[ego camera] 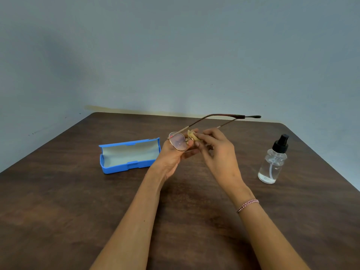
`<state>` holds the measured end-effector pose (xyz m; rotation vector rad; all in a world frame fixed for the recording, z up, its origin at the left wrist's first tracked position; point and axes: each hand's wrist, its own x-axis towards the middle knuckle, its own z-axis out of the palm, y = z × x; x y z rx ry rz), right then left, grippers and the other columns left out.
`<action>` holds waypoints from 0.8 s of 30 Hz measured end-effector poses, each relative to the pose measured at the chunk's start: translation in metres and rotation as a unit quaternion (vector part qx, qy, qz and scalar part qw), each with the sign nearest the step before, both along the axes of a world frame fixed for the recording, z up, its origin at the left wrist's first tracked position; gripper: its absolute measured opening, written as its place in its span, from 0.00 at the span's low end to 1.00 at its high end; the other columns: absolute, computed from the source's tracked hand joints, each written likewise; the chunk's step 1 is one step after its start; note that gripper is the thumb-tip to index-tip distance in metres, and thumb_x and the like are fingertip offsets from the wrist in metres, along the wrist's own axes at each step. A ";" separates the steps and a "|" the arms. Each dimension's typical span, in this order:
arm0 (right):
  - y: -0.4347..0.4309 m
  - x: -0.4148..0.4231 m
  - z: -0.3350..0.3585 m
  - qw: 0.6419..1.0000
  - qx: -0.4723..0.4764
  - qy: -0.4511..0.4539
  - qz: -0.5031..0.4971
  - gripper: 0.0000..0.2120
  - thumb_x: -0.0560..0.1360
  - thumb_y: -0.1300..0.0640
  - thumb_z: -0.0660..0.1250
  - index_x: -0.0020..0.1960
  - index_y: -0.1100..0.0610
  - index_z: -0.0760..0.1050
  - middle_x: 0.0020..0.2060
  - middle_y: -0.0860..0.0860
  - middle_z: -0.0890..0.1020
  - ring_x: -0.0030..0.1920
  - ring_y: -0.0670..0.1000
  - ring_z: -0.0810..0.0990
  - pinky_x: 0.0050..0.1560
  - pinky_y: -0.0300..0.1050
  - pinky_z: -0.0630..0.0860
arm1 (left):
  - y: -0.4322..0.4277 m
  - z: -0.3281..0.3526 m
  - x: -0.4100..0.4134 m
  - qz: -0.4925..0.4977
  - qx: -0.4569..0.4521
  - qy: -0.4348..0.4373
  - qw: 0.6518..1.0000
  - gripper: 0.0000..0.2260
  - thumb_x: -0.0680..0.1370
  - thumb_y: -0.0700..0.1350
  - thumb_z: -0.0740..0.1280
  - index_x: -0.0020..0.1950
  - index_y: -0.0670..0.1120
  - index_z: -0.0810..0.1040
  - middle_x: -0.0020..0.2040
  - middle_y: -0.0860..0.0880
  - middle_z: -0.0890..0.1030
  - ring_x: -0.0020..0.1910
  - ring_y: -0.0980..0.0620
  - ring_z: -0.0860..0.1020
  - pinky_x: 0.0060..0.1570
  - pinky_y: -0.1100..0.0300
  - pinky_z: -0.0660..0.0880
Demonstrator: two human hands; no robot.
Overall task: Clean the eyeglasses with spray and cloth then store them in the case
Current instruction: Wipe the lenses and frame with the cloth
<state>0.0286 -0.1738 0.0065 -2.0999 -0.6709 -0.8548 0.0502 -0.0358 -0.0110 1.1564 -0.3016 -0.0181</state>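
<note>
Thin gold-rimmed eyeglasses (178,142) are held up over the middle of the table, their arms unfolded and pointing away to the right. My left hand (172,156) grips the frame around the left lens from below. My right hand (218,151) pinches a small yellow cloth (191,135) against the right lens, which the cloth and fingers mostly hide. A blue glasses case (128,155) lies open on the table to the left, its pale lining showing and nothing inside. A clear spray bottle (272,162) with a black pump top stands upright at the right.
Everything rests on a dark brown wooden table (58,201) whose far edge meets a plain grey-blue wall. A braided red-and-white bracelet (247,205) is on my right wrist. Bare wood lies between the case and the bottle under my hands.
</note>
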 end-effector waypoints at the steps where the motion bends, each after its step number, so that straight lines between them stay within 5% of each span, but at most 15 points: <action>1: 0.000 -0.001 0.001 1.000 0.008 0.009 0.015 0.11 0.75 0.63 0.67 0.57 0.58 0.80 0.46 0.47 0.74 0.43 0.42 0.74 0.44 0.26 0.69 | 0.002 0.001 -0.001 0.005 -0.013 -0.004 1.000 0.17 0.68 0.43 0.68 0.56 0.43 0.78 0.45 0.48 0.83 0.42 0.55 0.82 0.43 0.62 0.79; 5: -0.004 0.001 0.001 1.000 -0.015 0.012 -0.002 0.10 0.75 0.63 0.67 0.55 0.59 0.80 0.44 0.48 0.74 0.41 0.42 0.73 0.43 0.30 0.70 | 0.005 0.001 0.001 0.017 -0.025 -0.004 1.000 0.17 0.67 0.45 0.69 0.55 0.42 0.78 0.53 0.45 0.81 0.46 0.52 0.82 0.43 0.62 0.79; 9: -0.003 0.001 0.000 0.999 -0.033 -0.005 -0.037 0.11 0.75 0.64 0.66 0.57 0.61 0.79 0.45 0.52 0.75 0.45 0.49 0.74 0.46 0.38 0.71 | 0.001 -0.001 0.002 0.007 0.025 0.006 1.000 0.21 0.64 0.49 0.73 0.56 0.44 0.79 0.48 0.47 0.84 0.47 0.51 0.82 0.44 0.60 0.80; 13: 0.003 -0.003 0.001 1.000 0.003 0.007 0.013 0.11 0.75 0.63 0.67 0.57 0.58 0.79 0.46 0.50 0.75 0.45 0.46 0.75 0.44 0.30 0.71 | 0.003 0.001 0.002 0.038 -0.025 -0.008 0.999 0.15 0.68 0.44 0.69 0.55 0.43 0.78 0.51 0.46 0.81 0.44 0.54 0.82 0.42 0.63 0.79; 24: 0.008 -0.009 0.001 0.999 0.041 -0.028 -0.011 0.12 0.72 0.64 0.70 0.56 0.59 0.80 0.45 0.47 0.74 0.42 0.39 0.73 0.46 0.25 0.71 | -0.001 0.004 0.000 0.033 -0.093 0.002 0.995 0.16 0.67 0.43 0.68 0.55 0.43 0.77 0.42 0.49 0.84 0.41 0.55 0.82 0.40 0.66 0.79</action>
